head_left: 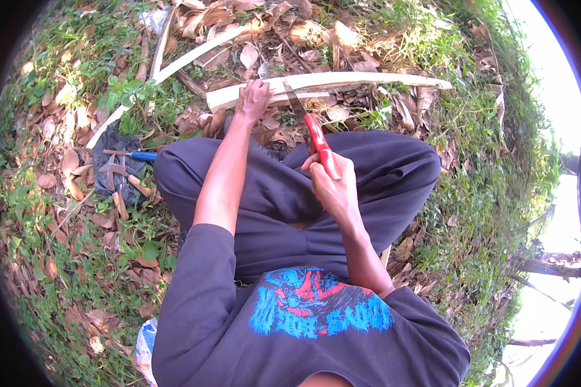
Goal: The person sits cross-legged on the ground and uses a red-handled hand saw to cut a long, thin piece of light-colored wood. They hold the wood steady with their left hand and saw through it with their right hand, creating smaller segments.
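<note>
A long pale strip of wood (361,78) lies crosswise in front of my folded legs. My left hand (254,100) grips it near its wide left end, with the fingers curled over it. In my right hand (334,185) is a hand saw (320,138) with a red handle, the fingers wrapped round the handle's near end. The saw's narrow blade points away from me, and its tip meets the strip a little right of my left hand. A shorter pale piece (303,97) lies along the strip's near side.
To my left, a dark cloth (113,143) holds a blue-handled tool (142,155) and a curved blade with a wooden handle (139,186). Another long pale strip (190,59) slants across the far left. Dry leaves and grass cover the ground. A plastic bag (146,348) lies at lower left.
</note>
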`<action>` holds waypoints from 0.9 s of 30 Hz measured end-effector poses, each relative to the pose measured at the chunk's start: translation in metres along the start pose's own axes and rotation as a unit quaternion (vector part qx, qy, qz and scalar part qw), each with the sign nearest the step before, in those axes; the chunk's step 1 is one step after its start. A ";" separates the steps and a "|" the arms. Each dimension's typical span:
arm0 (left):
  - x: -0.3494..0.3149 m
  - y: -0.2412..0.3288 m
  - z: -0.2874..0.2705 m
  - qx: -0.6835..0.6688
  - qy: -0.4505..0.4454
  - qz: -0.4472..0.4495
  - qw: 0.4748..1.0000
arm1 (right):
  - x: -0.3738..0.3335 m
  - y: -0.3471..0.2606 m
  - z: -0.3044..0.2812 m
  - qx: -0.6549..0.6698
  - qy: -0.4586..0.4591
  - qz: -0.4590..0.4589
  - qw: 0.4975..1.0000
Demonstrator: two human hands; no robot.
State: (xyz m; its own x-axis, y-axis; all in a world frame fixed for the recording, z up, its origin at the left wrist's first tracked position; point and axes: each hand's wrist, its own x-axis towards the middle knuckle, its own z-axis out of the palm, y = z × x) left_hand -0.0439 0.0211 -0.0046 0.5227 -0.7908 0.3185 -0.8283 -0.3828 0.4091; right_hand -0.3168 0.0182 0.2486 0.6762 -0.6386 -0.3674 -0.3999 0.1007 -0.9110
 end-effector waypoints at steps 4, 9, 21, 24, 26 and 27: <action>-0.005 -0.008 0.000 -0.012 0.031 0.015 0.999 | 0.001 -0.004 -0.002 0.024 -0.009 -0.003 1.000; 0.002 0.004 -0.011 -0.011 0.017 0.002 1.000 | 0.004 -0.002 -0.002 0.010 -0.023 -0.007 1.000; 0.002 0.013 -0.022 -0.029 -0.010 -0.048 0.998 | 0.011 0.001 -0.014 0.060 -0.033 0.007 0.998; 0.001 0.012 -0.023 -0.018 -0.008 -0.042 0.999 | 0.004 -0.004 -0.015 0.007 -0.021 -0.013 1.000; 0.002 0.012 -0.025 -0.028 -0.031 -0.058 0.997 | 0.004 -0.001 -0.014 0.010 -0.018 -0.017 1.000; 0.002 0.012 -0.023 -0.015 -0.024 -0.051 0.998 | 0.005 -0.001 -0.014 0.006 -0.013 -0.021 1.000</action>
State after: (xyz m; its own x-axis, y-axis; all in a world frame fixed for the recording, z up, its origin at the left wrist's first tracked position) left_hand -0.0482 0.0254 0.0210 0.5922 -0.7715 0.2325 -0.7650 -0.4478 0.4628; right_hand -0.3217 0.0039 0.2507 0.7081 -0.6222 -0.3339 -0.3643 0.0832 -0.9275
